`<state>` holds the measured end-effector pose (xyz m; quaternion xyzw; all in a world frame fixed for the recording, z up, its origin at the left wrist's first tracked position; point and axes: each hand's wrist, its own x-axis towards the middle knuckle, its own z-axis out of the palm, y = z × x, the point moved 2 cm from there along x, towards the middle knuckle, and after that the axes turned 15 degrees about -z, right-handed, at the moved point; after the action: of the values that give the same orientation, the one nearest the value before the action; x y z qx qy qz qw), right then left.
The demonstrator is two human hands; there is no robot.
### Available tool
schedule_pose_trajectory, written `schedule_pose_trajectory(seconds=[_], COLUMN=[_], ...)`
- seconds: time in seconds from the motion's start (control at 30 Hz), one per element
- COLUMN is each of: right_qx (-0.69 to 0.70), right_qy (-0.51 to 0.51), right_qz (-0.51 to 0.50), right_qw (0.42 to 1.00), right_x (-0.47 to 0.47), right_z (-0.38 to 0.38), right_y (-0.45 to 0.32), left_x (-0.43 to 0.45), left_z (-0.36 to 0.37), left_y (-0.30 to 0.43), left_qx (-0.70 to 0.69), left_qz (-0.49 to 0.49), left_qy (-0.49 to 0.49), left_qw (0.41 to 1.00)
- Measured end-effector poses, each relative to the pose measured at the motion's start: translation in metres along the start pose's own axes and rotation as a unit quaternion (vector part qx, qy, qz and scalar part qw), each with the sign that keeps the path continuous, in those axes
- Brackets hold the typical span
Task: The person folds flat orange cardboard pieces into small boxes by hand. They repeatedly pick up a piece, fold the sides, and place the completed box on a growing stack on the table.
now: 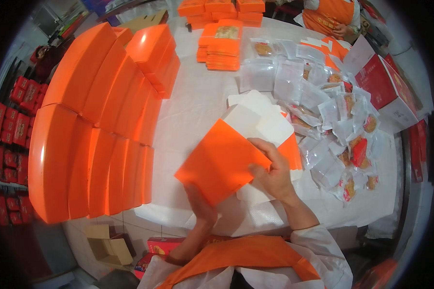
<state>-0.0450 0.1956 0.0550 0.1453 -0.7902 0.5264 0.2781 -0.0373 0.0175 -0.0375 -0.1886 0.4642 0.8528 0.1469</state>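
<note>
An orange cardboard box (220, 159), its plain orange face up, is held above the table between my two hands. My right hand (275, 169) grips its right corner, with fingers over the far edge and the thumb on the near side. My left hand (200, 204) supports the near-left edge from below, its fingers partly hidden. Beneath and behind the box lie white-sided flat box blanks (255, 119) with orange parts showing. To their right spreads a heap of clear-wrapped baked pastries (322, 112), some packets with red pieces.
Stacked orange boxes (105, 94) form a tall wall at the left. Flat orange pieces (222, 47) and more orange boxes (220, 12) are at the back. An open red-and-white carton (387, 83) stands right. A person in an orange apron (327, 18) is at the far right.
</note>
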Motion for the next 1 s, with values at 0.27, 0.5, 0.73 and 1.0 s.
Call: schedule_pose_trajectory(seconds=[0.27, 0.5, 0.73, 1.0], right_qx=[0.149, 0.256, 0.278, 0.047], right_qy=[-0.114, -0.193, -0.153, 0.062], right_qz=[0.098, 0.122, 0.092, 0.029], right_qw=[0.977, 0.939, 0.944, 0.997], right_x=[-0.025, -0.074, -0.089, -0.112], right_z=[-0.038, -0.003, 0.003, 0.017], right_y=[0.012, 0.009, 0.015, -0.003], left_x=[-0.036, -0.020, 0.006, -0.031], left_z=[-0.022, -0.008, -0.009, -0.001], left_y=[0.015, 0.039, 0.047, 0.050], left_qx=[0.246, 0.408, 0.369, 0.332], left_qz=[0.102, 0.099, -0.269, 0.059], left_qy=[-0.086, -0.241, -0.311, -0.277], left_qw=[0.960, 0.875, 0.834, 0.900])
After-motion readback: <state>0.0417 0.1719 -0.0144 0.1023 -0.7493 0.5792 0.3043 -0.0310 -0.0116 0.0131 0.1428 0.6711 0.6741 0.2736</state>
